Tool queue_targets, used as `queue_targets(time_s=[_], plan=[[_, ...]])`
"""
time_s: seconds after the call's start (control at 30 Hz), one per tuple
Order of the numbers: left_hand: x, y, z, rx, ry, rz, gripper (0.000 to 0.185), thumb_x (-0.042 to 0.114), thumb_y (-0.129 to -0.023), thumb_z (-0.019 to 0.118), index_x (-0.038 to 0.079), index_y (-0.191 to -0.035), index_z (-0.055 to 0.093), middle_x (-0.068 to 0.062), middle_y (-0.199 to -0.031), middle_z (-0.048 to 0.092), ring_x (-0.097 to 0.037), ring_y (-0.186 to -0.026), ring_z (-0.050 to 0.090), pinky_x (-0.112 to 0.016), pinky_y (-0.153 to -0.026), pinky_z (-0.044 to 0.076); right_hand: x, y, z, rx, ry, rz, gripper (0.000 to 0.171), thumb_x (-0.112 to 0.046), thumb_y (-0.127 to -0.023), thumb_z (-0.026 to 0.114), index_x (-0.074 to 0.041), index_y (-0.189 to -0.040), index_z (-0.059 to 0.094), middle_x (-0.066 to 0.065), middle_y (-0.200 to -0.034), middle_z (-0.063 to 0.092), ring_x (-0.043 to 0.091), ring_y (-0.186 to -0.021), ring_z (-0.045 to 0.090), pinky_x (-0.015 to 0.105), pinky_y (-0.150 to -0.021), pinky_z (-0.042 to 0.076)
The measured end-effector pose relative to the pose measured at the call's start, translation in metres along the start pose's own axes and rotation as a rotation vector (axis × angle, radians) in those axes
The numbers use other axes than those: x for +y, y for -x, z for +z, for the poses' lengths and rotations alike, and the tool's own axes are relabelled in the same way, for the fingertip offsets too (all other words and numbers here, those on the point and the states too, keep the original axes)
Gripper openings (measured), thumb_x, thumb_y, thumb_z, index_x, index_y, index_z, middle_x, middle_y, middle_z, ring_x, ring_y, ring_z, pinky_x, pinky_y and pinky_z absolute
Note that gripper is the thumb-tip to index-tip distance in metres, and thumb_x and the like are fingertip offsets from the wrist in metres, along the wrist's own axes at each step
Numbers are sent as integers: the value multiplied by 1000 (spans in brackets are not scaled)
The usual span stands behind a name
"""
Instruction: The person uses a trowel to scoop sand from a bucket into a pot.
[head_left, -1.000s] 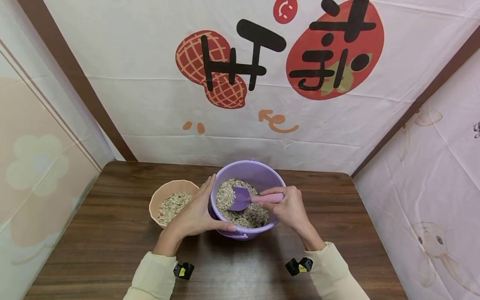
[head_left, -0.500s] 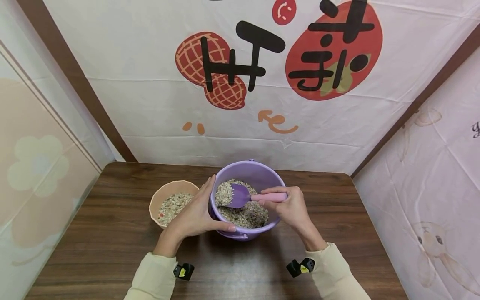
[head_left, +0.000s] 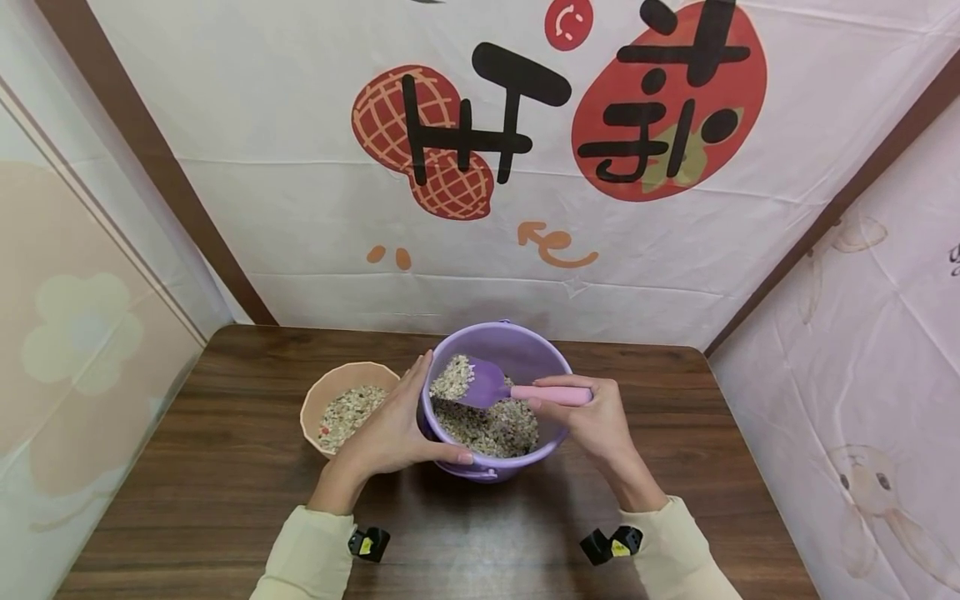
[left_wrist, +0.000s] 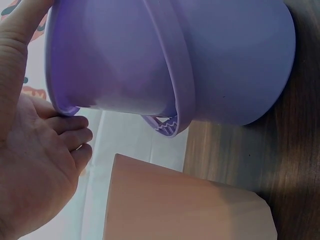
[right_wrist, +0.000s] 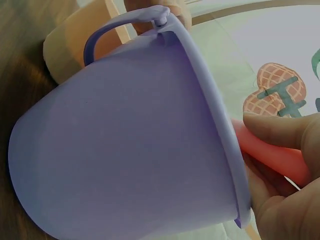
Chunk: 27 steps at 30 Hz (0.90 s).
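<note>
brown wooden table fills the bottom of the head view, with printed cloth walls shutting it in behind and on both sides. near its middle stands a purple bucket holding a grain mix, and just to its left, very near if not touching, a peach bowl with a smaller share of the same mix

the right hand has its fingers curled round the pink handle of a purple scoop. a second ago the scoop blade lay low in the grain; now it has come up and shifted toward the bucket's left rim, carrying a heap of grain, and the hand has drawn slightly to the right. judging by that, one load is dug and lifted but not yet past the rim

the left hand has not moved: its fingers wrap the bucket's left side and its thumb lies along the near rim, steadying it

for room, the loaded blade sits beside the left fingertips and the rim, so the path over to the bowl is short but tight. table lies bare in front and at both sides, and the back wall stands close behind the bucket
</note>
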<state>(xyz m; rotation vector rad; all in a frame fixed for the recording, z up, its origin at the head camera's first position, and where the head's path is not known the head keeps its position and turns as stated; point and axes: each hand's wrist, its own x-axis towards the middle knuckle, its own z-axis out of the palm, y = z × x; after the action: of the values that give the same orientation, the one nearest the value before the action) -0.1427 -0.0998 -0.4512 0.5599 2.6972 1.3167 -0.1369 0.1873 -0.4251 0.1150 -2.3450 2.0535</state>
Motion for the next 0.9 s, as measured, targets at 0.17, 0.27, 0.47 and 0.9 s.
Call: queue_targets(time_s=[0.17, 0.27, 0.47, 0.9], plan=[[0, 0, 0, 4, 7, -5, 153, 75, -51, 88, 17, -165, 4, -11, -169, 9, -31, -153, 14, -60, -117, 24, -2, 5, -9, 53, 10, -21, 32, -8, -76, 91, 0, -104, 79, 12, -94, 77, 19, -88, 75, 29, -75, 60], [0, 0, 0, 3, 9, -11, 153, 75, -51, 88, 17, -165, 4, -11, -169, 9, -32, -153, 14, -60, -117, 24, -3, 8, -15, 81, 15, -33, 33, -8, -76, 91, 0, -105, 79, 13, -94, 77, 18, -92, 74, 27, -76, 60], [0, 0, 0, -1, 11, -16, 153, 75, -51, 88, 17, -165, 3, -12, -169, 9, -32, -153, 14, -60, -117, 24, -1, 14, -26, 95, -45, -8, 40, -6, -77, 89, 7, -112, 74, 12, -94, 77, 22, -102, 72, 30, -81, 59], [1, 0, 0, -2, 5, -12, 153, 75, -52, 88, 16, -165, 4, -12, -169, 10, -32, -153, 15, -60, -117, 25, 7, 20, -37, 127, -80, -31, 40, -1, -79, 86, 13, -113, 71, 18, -93, 75, 25, -108, 70, 31, -84, 59]])
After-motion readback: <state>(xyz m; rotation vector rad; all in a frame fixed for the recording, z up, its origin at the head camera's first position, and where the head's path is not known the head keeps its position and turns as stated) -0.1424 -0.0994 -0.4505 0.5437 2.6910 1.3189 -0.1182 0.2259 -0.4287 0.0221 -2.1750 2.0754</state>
